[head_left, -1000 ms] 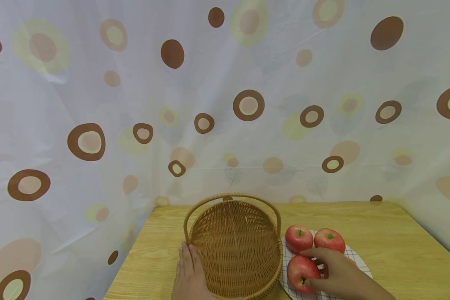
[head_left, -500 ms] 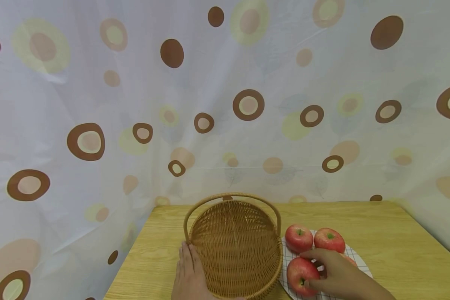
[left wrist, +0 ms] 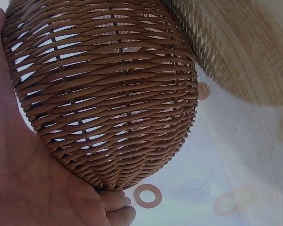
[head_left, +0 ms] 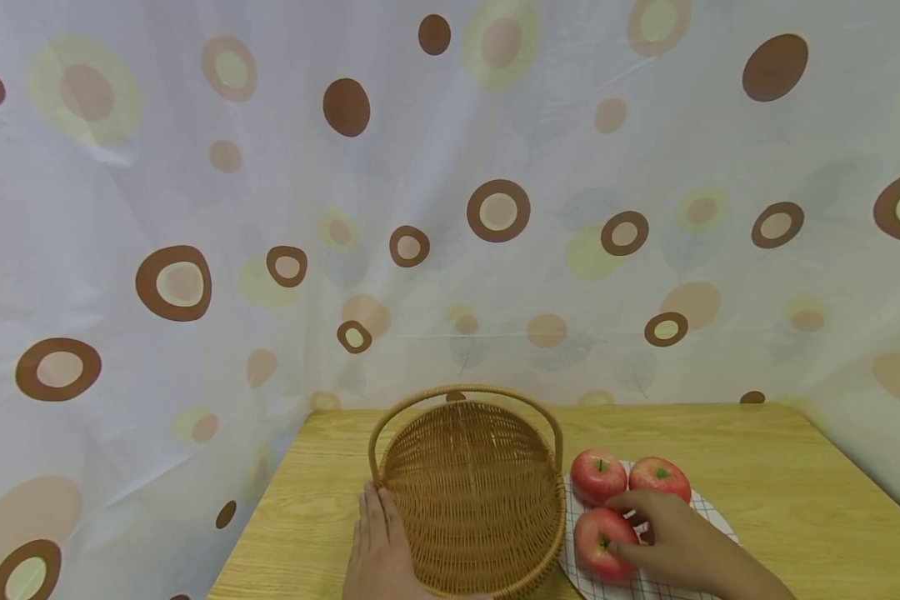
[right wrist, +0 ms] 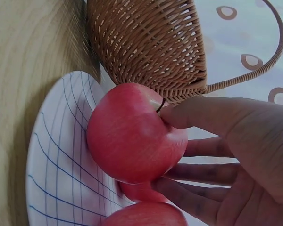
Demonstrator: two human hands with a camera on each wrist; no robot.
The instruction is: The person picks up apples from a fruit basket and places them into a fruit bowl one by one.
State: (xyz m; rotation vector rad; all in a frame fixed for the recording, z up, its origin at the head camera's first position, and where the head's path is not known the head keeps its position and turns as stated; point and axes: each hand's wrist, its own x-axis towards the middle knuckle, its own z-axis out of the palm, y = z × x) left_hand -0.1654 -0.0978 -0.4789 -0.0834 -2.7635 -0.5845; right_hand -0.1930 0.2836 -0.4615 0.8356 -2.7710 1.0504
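My right hand (head_left: 667, 537) holds a red apple (head_left: 598, 560) on the near side of a white plate (right wrist: 47, 160) with blue grid lines. In the right wrist view the thumb presses beside the stem and the fingers reach around the apple's other side. Two more red apples, one (head_left: 598, 477) at the plate's back left and one (head_left: 660, 475) at its back right, lie beyond the hand. My left hand (head_left: 381, 546) rests with straight fingers along the left side of a brown wicker basket (head_left: 472, 500). Its palm faces the weave in the left wrist view.
The basket's arched handle (head_left: 465, 389) stands upright over the far rim. A dark thin edge (head_left: 570, 581) shows between basket and plate. Behind the wooden table (head_left: 810, 492) hangs a pale curtain (head_left: 435, 150) with brown circles.
The apple in my right hand has tipped and shifted slightly away from me, and the thumb now sits over its stem. The hand covers an apple that showed behind it before. My left hand stays put.
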